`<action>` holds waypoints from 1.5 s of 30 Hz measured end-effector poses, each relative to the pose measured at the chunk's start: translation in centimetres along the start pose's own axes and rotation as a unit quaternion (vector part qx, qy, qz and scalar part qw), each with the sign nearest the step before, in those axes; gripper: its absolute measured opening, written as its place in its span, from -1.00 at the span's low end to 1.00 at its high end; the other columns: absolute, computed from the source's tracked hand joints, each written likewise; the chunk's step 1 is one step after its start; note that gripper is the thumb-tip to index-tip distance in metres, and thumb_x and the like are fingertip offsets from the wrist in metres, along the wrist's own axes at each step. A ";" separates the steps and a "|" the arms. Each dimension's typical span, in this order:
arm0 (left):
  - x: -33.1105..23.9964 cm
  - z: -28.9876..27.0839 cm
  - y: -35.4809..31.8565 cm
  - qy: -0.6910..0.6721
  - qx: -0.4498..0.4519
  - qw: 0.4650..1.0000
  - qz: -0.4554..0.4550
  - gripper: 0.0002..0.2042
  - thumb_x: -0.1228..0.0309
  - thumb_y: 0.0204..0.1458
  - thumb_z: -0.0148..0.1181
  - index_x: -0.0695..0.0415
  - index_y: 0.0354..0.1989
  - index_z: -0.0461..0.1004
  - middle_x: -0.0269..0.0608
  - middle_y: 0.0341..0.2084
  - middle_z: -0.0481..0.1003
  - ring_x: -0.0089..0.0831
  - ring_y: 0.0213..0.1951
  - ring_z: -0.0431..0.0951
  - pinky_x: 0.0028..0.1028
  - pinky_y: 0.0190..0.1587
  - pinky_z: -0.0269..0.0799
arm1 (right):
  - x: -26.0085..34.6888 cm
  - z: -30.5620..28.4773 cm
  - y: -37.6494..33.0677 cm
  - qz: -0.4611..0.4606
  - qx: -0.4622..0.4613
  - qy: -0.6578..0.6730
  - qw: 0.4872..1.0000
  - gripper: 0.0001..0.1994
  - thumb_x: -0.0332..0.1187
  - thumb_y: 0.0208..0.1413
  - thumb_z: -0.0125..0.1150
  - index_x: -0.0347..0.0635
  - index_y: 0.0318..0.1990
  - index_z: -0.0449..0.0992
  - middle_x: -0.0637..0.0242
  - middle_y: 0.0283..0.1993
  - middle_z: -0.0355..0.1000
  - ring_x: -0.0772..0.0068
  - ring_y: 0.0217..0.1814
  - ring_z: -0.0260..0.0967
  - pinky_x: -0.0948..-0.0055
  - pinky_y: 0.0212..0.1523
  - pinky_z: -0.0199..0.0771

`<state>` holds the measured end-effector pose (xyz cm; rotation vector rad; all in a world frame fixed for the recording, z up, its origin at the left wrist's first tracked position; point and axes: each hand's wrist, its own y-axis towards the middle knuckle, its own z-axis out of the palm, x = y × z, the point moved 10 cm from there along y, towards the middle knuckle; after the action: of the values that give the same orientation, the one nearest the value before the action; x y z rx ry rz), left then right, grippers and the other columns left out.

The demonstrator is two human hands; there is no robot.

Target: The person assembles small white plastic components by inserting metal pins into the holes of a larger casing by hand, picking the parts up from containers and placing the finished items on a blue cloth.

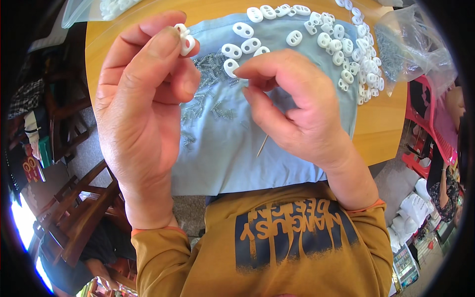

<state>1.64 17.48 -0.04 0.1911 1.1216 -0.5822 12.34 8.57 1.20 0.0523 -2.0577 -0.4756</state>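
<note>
My left hand (143, 94) is raised over the left of the table, thumb and forefinger pinching a small white plastic cord lock (187, 44) with two holes. My right hand (297, 104) is curled above the blue cloth (237, 173), its thumb and forefinger tips a little apart next to a white cord lock (231, 68). From beneath that hand a thin pointed metal rod (262, 146) sticks out toward me; the curled fingers seem to hold it, though its upper part is hidden. Between the hands, many small metal springs (213, 69) lie scattered on the cloth.
More white cord locks (368, 64) are heaped along the cloth's far and right edges. A clear plastic bag of springs (396, 49) lies at the wooden table's (381, 133) right. At the far left stands a clear tub (79, 15) with white pieces. A red plastic chair (435, 123) is beyond.
</note>
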 end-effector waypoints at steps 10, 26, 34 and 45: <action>2.0 1.1 -0.8 0.042 0.019 0.997 -0.069 -0.85 0.57 -0.01 0.03 0.28 -0.25 0.42 -0.31 -0.51 0.40 -0.65 -0.57 0.24 -0.67 -0.49 0.16 | -2.4 -0.3 -0.3 0.156 0.000 0.296 0.942 -0.69 -0.68 -0.09 0.11 -0.30 -0.14 0.33 0.38 -0.32 0.31 0.62 -0.26 0.25 0.64 -0.20 0.25; 2.0 3.9 -1.3 0.169 0.106 0.980 -0.020 -0.87 0.68 -0.05 0.06 0.27 -0.31 0.44 -0.36 -0.41 0.40 -0.69 -0.36 0.37 -0.69 -0.32 0.26 | -2.9 -0.6 -0.6 0.208 0.007 0.422 0.882 -0.73 -0.59 -0.02 0.10 -0.28 -0.13 0.31 0.41 -0.33 0.32 0.70 -0.27 0.26 0.69 -0.27 0.28; 1.2 4.0 -1.4 0.284 0.103 0.952 0.038 -0.87 0.71 -0.16 0.12 0.28 -0.39 0.44 -0.31 -0.49 0.39 -0.61 -0.45 0.36 -0.64 -0.37 0.26 | -3.2 -0.6 -0.6 0.218 -0.021 0.426 0.878 -0.80 -0.51 -0.04 0.11 -0.25 -0.22 0.34 0.46 -0.40 0.34 0.72 -0.35 0.28 0.70 -0.40 0.29; 0.5 4.1 -1.7 0.342 0.069 0.931 0.106 -0.88 0.71 -0.16 0.10 0.27 -0.43 0.43 -0.29 -0.53 0.40 -0.60 -0.50 0.35 -0.64 -0.41 0.26 | -3.5 -0.7 -0.6 0.231 -0.029 0.431 0.872 -0.79 -0.53 -0.04 0.13 -0.25 -0.21 0.34 0.44 -0.39 0.34 0.70 -0.33 0.31 0.68 -0.33 0.35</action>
<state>4.10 14.17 1.57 0.6676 1.7060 -0.4050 14.63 8.60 -1.61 -0.2268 -1.1124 -0.1532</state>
